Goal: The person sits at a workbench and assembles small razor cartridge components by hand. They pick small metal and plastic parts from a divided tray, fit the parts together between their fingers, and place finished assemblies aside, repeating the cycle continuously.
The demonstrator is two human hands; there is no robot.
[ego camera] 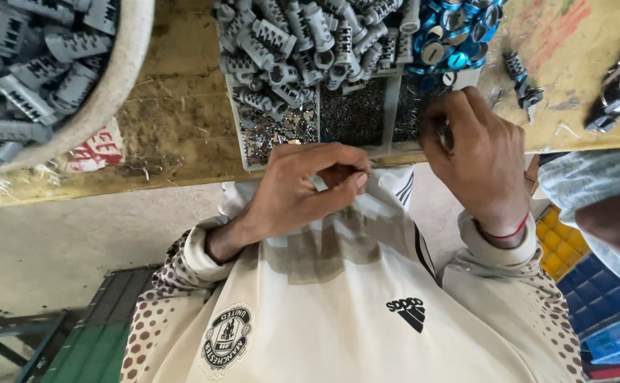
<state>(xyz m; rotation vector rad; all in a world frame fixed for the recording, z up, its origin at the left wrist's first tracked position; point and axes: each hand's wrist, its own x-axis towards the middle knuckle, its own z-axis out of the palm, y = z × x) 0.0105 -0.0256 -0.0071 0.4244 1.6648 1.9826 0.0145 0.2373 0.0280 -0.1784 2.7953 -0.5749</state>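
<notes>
Cream jersey fills the foreground as both hands work at the counter (175, 120) edge. Left hand (303, 188) pinches something tiny, too small to identify, just below a divided tray (393, 106). Right hand (477, 152) curls its fingers over the tray's right compartment; its grip cannot be read. Heaped grey plastic housings (303, 42) and blue caps (455, 32) overhang the tray and could likely spill if nudged. More housings fill a white tub (122, 71) at left.
</notes>
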